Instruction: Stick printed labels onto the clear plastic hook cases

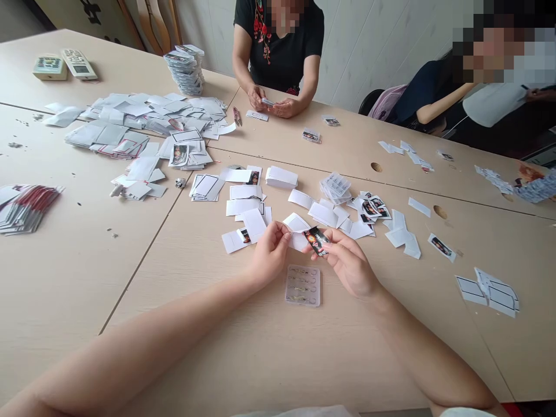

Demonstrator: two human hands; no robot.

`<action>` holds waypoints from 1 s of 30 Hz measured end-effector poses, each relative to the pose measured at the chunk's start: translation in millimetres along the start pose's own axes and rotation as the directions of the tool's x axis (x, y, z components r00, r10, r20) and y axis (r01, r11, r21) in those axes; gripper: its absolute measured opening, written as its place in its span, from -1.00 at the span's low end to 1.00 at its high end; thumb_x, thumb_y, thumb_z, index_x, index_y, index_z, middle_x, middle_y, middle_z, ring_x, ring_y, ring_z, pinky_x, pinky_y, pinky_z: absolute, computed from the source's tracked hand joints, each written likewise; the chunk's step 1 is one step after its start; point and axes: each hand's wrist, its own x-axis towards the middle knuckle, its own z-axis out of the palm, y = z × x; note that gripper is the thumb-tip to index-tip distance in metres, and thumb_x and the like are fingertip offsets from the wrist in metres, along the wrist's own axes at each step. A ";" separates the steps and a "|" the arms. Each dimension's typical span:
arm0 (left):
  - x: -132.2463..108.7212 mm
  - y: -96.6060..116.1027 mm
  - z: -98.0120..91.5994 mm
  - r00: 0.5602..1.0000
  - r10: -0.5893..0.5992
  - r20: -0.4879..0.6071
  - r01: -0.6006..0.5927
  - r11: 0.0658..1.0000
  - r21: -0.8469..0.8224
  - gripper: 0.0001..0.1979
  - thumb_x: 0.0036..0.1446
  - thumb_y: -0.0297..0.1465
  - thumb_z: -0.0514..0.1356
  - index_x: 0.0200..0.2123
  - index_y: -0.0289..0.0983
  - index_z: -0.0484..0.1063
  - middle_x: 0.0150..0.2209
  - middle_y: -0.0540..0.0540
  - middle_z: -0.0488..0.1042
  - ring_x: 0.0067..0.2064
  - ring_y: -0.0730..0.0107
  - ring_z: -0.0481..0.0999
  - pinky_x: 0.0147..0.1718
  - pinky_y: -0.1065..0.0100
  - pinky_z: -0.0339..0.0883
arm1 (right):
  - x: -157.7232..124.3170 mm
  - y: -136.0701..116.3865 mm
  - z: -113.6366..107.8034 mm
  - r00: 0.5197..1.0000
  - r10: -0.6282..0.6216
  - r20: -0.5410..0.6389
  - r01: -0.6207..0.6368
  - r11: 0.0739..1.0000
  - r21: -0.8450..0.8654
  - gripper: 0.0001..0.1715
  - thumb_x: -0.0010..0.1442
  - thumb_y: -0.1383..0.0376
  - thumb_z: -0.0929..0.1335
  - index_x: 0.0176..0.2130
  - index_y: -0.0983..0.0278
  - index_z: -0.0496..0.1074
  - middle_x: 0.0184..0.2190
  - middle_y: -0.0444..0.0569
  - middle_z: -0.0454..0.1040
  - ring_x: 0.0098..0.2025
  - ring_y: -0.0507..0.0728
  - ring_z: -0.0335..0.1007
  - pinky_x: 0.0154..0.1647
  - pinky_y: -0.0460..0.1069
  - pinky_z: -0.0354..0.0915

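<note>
My left hand (273,253) pinches the edge of a piece of white backing paper (298,241). A black printed sticker (316,240) with a red and orange picture is gripped in my right hand (351,263), close beside that paper. Whether the sticker and paper are still joined is hard to see. Just below both hands lies a flat clear plastic box (303,285) with several fish hooks inside. Loose white papers (254,223) are spread beyond my left hand. Printed stickers (371,208) form a loose pile beyond my right hand.
Stacked clear boxes (336,188) stand past my hands. A big heap of white packets (143,121), a tall stack of boxes (185,69) and two calculators (79,63) are at the far left. Across the table a person (278,58) handles a small item; another person (434,95) sits at right.
</note>
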 end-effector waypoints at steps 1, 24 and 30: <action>0.0 0.4 -0.1 1.000 -0.003 -0.007 0.003 1.000 0.001 -0.87 0.22 -0.36 0.02 -0.38 -0.24 0.15 -0.48 0.06 0.20 -0.45 0.50 0.18 -0.43 0.43 0.10 | -0.1 -0.5 0.2 1.000 -0.006 0.005 0.006 1.000 -0.006 -0.88 0.17 0.29 0.26 -0.37 0.25 0.36 -0.31 -0.03 0.48 -0.14 0.15 0.35 -0.20 0.02 0.22; 1.8 7.4 0.5 0.997 -0.054 -0.052 0.052 0.998 -0.047 -0.91 0.20 -0.41 0.02 -0.37 -0.24 0.16 -0.47 0.04 0.26 -0.43 0.51 0.28 -0.43 0.44 0.16 | -7.0 -6.0 -1.6 0.997 -0.044 0.065 0.051 0.992 -0.119 -0.85 0.10 0.27 0.28 -0.49 0.24 0.32 -0.13 0.01 0.47 0.05 0.25 0.27 -0.03 0.10 0.15; -0.7 9.3 0.9 0.994 -0.060 -0.091 0.056 0.998 -0.039 -0.87 0.18 -0.35 0.07 -0.38 -0.25 0.17 -0.49 0.07 0.24 -0.49 0.54 0.23 -0.49 0.46 0.12 | -9.9 -11.7 -3.0 0.995 -0.070 0.076 0.080 0.988 -0.132 -0.86 0.09 0.27 0.28 -0.41 0.22 0.43 0.14 -0.02 0.31 0.09 0.28 0.27 -0.03 0.14 0.20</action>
